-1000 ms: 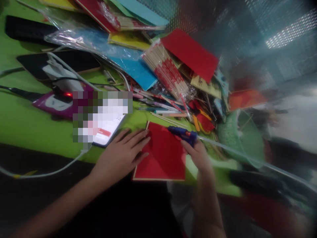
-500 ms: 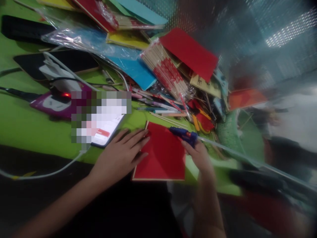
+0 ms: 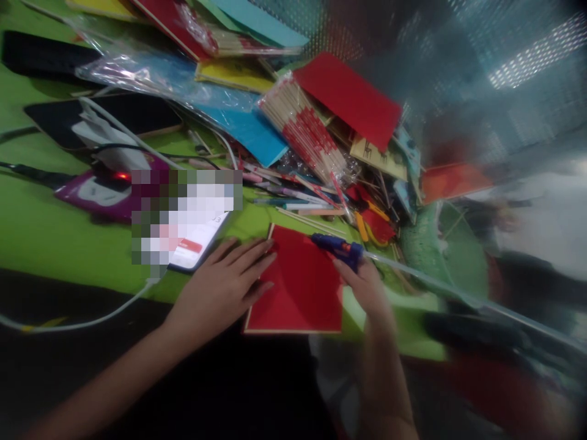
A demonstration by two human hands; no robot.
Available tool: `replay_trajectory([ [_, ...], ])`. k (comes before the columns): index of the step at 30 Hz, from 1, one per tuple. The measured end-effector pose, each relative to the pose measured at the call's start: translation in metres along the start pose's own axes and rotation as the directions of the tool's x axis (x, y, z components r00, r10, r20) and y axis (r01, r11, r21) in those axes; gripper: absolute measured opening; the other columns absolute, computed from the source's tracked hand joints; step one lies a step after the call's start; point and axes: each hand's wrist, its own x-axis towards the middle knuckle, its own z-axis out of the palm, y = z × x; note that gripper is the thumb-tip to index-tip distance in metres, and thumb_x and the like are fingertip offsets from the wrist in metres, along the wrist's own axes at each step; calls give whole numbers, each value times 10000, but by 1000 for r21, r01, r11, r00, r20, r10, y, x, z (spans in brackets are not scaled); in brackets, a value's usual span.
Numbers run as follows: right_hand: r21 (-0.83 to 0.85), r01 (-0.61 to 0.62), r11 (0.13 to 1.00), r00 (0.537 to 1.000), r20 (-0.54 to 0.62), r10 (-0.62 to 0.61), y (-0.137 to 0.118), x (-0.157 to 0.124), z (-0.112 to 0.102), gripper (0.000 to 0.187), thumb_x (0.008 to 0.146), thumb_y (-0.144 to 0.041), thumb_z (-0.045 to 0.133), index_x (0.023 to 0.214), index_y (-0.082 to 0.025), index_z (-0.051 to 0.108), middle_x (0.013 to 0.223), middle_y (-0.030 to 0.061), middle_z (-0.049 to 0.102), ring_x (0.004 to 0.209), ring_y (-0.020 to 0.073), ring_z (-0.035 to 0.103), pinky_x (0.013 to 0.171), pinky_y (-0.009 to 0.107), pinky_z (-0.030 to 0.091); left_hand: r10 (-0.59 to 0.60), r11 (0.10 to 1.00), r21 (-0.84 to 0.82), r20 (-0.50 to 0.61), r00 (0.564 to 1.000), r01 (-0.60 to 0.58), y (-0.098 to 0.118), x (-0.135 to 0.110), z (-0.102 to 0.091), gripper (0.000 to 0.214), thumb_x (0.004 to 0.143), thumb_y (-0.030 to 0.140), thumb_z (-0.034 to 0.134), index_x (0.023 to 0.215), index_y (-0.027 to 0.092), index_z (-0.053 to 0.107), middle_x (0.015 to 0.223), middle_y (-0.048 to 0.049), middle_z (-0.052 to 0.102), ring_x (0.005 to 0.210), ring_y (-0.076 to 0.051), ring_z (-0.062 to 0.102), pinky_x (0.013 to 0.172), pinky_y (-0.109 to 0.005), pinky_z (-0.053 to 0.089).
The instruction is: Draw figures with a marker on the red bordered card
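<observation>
A red card (image 3: 300, 287) lies at the near edge of the green table (image 3: 50, 235). My left hand (image 3: 222, 287) rests flat on the card's left edge, fingers stretched out. My right hand (image 3: 364, 284) is closed round a blue glue gun (image 3: 337, 247), whose nozzle touches the card's upper right part. A clear glue stick (image 3: 435, 284) runs out of the gun's back to the right.
A phone (image 3: 195, 235) with a white cable lies left of my left hand. Behind the card are pens, a pack of wooden sticks (image 3: 305, 131), coloured sheets, a red sheet (image 3: 348, 98), plastic wrap and a purple device (image 3: 98, 192).
The glue gun's nozzle has crept slightly left along the card's top; otherwise nothing has visibly changed.
</observation>
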Motion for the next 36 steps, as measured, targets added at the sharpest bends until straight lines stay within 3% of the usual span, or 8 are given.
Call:
replay_trajectory([
  [5, -6, -37, 999, 999, -6, 37, 7, -6, -6, 406, 927, -602, 660, 932, -211, 768, 612, -9, 592, 577, 170, 490, 598, 306, 422, 15, 1000, 15, -11, 1000, -15, 1, 0, -1, 465, 1120, 426, 436, 1487, 232, 644, 1652, -68, 527, 1497, -304, 549, 1284, -560, 385],
  [12, -13, 10, 1000, 1000, 4, -10, -6, 1, 3, 376, 926, -564, 677, 1009, -217, 792, 668, 20, 664, 681, 214, 588, 681, 324, 473, 18, 999, 39, 4, 1000, -18, -1, -2, 0, 494, 1119, 443, 436, 1534, 232, 600, 1642, -76, 539, 1501, -310, 543, 1279, -571, 380],
  [22, -4, -24, 1000, 1000, -19, 24, 3, -5, -2, 420, 913, -597, 657, 892, -190, 759, 573, -18, 545, 600, 175, 503, 609, 297, 418, 53, 996, 70, -22, 998, -51, 0, 0, -1, 467, 1124, 404, 434, 1469, 171, 646, 1651, -82, 530, 1491, -307, 549, 1278, -538, 367],
  [25, -2, -41, 999, 999, -21, 41, 4, -6, -3, 418, 906, -600, 665, 858, -193, 747, 565, -18, 540, 591, 172, 499, 590, 294, 409, 45, 998, 53, -40, 998, -43, 0, 0, 0, 472, 1127, 426, 421, 1473, 199, 647, 1646, -77, 538, 1487, -301, 555, 1279, -531, 375],
  [36, -7, -11, 1000, 1000, -12, 11, -2, -1, 2, 406, 905, -598, 665, 919, -201, 751, 585, -11, 559, 618, 179, 512, 618, 292, 422, 74, 994, 82, -51, 996, -70, -3, 0, 1, 493, 1129, 446, 413, 1505, 195, 610, 1633, -77, 552, 1478, -305, 564, 1242, -561, 411],
])
